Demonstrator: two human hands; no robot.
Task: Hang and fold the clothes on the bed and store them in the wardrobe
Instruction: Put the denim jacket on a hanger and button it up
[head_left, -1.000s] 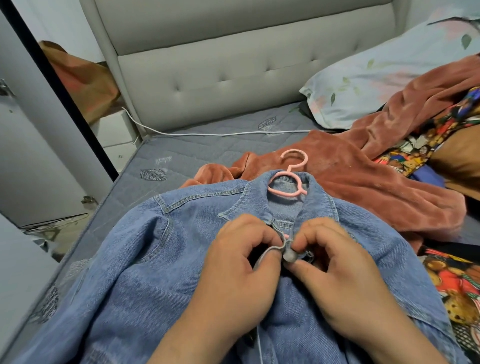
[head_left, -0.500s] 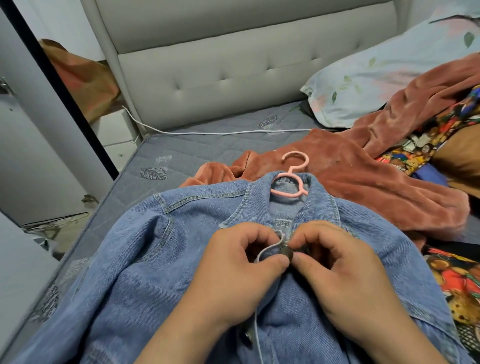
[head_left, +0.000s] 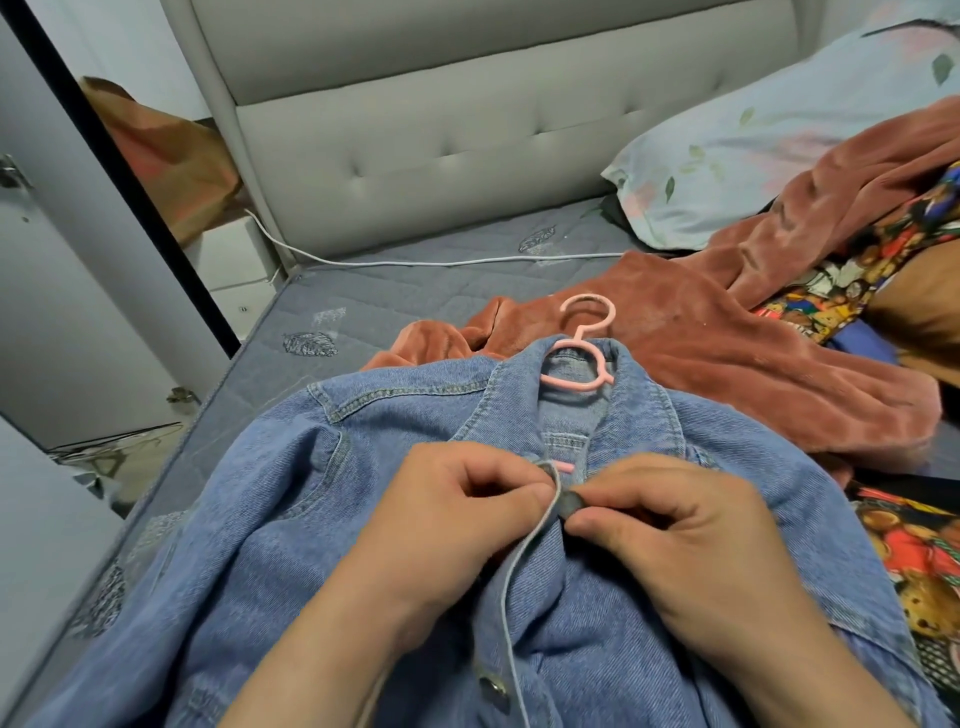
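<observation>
Lying front-up on the grey quilted mattress, the blue denim jacket fills your view from 9 o'clock round through 6 to 3, its collar pointing to 12. It is mid-wash denim with tan topstitching, and a pink hanger sits inside the neck, its hook poking out past the collar at 12 o'clock. Your left hand pinches the jacket's front edge between thumb and curled fingers. Your right hand pinches the top metal button between thumb and forefinger, the two hands close together at the centre. At 9 o'clock the mattress edge runs near the jacket's sleeve, with a grey panel just beyond. At 12 o'clock bare mattress lies open up to the padded headboard, crossed by a white cable. From 1 to 3 o'clock a rust fleece garment crowds the collar, touching the jacket. You can count one jacket, one hanger, two hands and two buttons, the lower button at 6 o'clock
</observation>
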